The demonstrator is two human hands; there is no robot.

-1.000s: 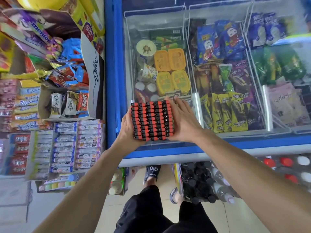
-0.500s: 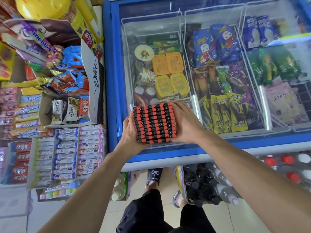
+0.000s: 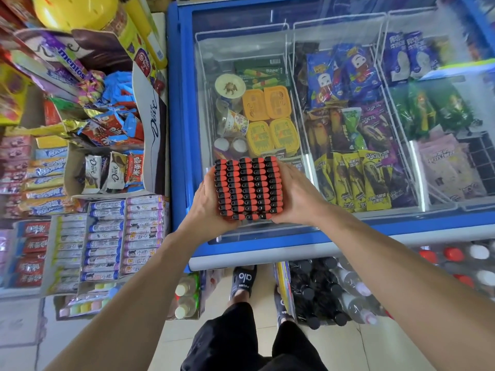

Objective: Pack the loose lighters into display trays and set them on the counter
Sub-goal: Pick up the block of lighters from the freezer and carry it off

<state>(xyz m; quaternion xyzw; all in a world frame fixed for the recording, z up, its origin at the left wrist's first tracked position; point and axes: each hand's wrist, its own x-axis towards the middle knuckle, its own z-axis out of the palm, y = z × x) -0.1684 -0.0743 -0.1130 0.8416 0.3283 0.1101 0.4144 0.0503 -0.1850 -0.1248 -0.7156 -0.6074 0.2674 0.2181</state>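
Observation:
A display tray packed with rows of red-and-black lighters (image 3: 247, 188) is held over the front edge of the freezer's glass lid (image 3: 241, 236). My left hand (image 3: 207, 207) grips the tray's left side, fingers curled underneath. My right hand (image 3: 294, 196) clasps its right side, fingers lying along the edge. The tray's own walls are mostly hidden by the lighters and my hands. Whether the tray rests on the glass or is held just above it, I cannot tell.
A blue chest freezer (image 3: 182, 129) with ice cream inside fills the right. Candy and chocolate shelves (image 3: 107, 223) crowd the left. Bottled drinks (image 3: 334, 290) stand on the floor by my feet.
The packed tray has stayed between both hands and tilted slightly; the view has shifted a little, with the tray sitting slightly lower in frame.

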